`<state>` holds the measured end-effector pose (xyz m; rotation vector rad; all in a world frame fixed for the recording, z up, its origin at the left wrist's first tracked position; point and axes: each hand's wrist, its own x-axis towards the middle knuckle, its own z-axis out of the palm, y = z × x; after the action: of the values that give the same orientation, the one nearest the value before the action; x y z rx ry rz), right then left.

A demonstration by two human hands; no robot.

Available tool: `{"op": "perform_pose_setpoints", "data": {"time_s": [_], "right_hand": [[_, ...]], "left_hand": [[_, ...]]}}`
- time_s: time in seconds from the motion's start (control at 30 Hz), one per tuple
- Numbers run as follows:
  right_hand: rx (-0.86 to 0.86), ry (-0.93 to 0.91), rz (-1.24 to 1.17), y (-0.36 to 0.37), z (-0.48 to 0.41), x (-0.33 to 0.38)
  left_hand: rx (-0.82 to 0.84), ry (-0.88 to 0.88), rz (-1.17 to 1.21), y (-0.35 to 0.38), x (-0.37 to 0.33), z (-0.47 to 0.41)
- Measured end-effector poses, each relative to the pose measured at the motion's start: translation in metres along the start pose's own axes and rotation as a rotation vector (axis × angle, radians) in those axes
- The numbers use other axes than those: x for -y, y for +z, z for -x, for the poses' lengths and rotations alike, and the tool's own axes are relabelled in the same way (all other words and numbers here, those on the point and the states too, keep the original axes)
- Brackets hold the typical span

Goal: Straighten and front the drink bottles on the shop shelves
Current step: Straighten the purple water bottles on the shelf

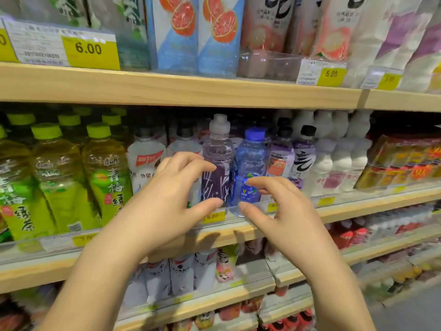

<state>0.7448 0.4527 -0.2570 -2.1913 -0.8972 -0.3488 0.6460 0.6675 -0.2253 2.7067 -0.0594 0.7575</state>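
A purple bottle with a grey sports cap (218, 154) and a blue bottle with a blue cap (250, 158) stand side by side at the front of the middle shelf (238, 231). My left hand (167, 204) is spread in front of the purple bottle, fingers and thumb curved toward it, holding nothing. Before the blue bottle, my right hand (281, 211) hovers with loosely curved fingers, index tip near its label. Neither hand visibly grips a bottle. White-labelled bottles (145, 163) stand partly hidden behind my left hand.
Green tea bottles (57, 177) fill the shelf's left. Purple and white bottles (303, 158) and orange packs (401, 163) stand to the right. Cartons and bottles (195, 32) line the upper shelf. Yellow price tags (212, 216) run along the edges; lower shelves hold more drinks.
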Motion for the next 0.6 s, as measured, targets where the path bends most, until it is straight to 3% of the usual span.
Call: {"op": "perform_pose_setpoints", "data": {"time_s": [0.3, 0.6], "right_hand": [[0.149, -0.172, -0.139, -0.01, -0.017, -0.054], [0.249, -0.191, -0.124, 0.018, -0.003, -0.078]], "left_hand": [[-0.151, -0.259, 0.017, 0.024, -0.047, -0.012], [-0.301, -0.43, 0.086, 0.049, -0.062, -0.043]]}}
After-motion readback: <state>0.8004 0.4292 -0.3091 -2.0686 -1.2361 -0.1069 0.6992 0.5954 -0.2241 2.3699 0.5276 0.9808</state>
